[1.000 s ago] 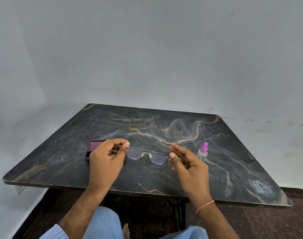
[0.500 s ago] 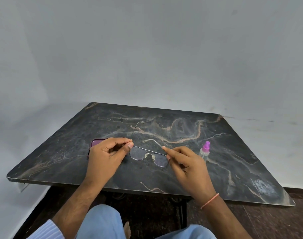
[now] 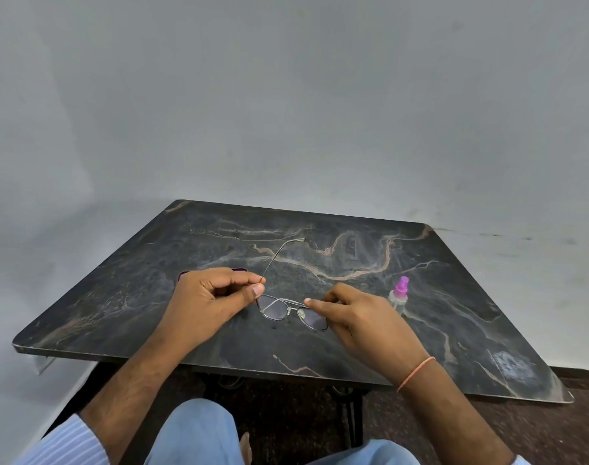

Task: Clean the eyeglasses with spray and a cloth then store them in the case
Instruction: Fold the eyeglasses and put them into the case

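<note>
Both hands are on the eyeglasses [image 3: 291, 308], which we hold low over the dark marbled bench [image 3: 454, 330], in front of us and near its front edge. Our left hand [image 3: 212, 300] pinches the frame corner at the hinge between thumb and forefinger, and from there one temple arm stands open, reaching away over the bench. Our right hand [image 3: 360, 317] has its fingers curled over the other end of the frame, with the second temple lying folded across the back of the lenses.

We judge the step in hand to be folding the temples for storage. To do it well, we keep the left pinch on the frame rim, not on the glass, so no prints land on the lenses. We swing the open temple in gently at its hinge, over the folded one, without forcing the thin wire.

Only a sliver of the purple case [image 3: 239, 270] shows behind our left hand; whether it lies open we cannot tell. The spray bottle [image 3: 400, 294] stands upright just beside our right hand, so we watch that elbow. We see no cloth.
</note>
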{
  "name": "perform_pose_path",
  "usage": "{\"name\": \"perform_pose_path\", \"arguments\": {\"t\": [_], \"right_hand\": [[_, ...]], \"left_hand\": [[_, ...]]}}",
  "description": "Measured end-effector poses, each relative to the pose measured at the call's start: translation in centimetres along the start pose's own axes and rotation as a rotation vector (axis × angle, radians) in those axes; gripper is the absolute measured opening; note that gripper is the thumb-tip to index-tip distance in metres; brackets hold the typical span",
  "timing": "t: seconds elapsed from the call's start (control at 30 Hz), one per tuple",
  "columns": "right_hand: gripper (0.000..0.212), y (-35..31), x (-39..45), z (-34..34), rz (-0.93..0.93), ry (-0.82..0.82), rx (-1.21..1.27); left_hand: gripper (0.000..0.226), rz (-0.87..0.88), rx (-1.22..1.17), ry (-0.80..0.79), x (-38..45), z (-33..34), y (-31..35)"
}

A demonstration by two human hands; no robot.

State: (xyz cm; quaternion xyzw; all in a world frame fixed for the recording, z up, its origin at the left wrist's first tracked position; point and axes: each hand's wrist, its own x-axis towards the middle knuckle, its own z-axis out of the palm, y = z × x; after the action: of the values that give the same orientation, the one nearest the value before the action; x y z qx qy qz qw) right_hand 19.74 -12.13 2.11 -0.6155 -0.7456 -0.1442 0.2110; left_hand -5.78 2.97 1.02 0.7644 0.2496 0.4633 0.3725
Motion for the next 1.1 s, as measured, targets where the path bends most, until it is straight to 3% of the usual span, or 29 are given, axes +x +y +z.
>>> {"name": "perform_pose_path", "arguments": {"t": [0.13,0.27,0.43,0.6,0.9,1.1], "right_hand": [[0.044,0.3,-0.3,0.9,0.050,0.023,0.122],[0.037,-0.2,-1.4,1.5,0.232,0.074,0.496],[0.049,-1.2,-2.6,2.3,0.421,0.146,0.811],[0.062,-1.8,-3.0,2.8,0.546,0.223,1.015],[0.075,-0.9,-2.4,2.4,0.449,0.341,1.036],[0.073,-0.4,-2.5,1.6,0.323,0.335,0.871]], "left_hand": [[0.021,-0.071,-0.063,0.074,0.1,0.4,-0.4],[0.018,-0.080,-0.053,0.115,-0.1,0.4,-0.9],[0.019,-0.103,-0.071,0.170,-0.5,0.8,-0.9],[0.023,-0.062,-0.008,0.113,-0.4,1.0,-0.6],[0.032,0.271,0.395,-0.172,0.2,0.0,1.7],[0.029,0.320,0.522,-0.376,0.7,-0.5,2.8]]}}
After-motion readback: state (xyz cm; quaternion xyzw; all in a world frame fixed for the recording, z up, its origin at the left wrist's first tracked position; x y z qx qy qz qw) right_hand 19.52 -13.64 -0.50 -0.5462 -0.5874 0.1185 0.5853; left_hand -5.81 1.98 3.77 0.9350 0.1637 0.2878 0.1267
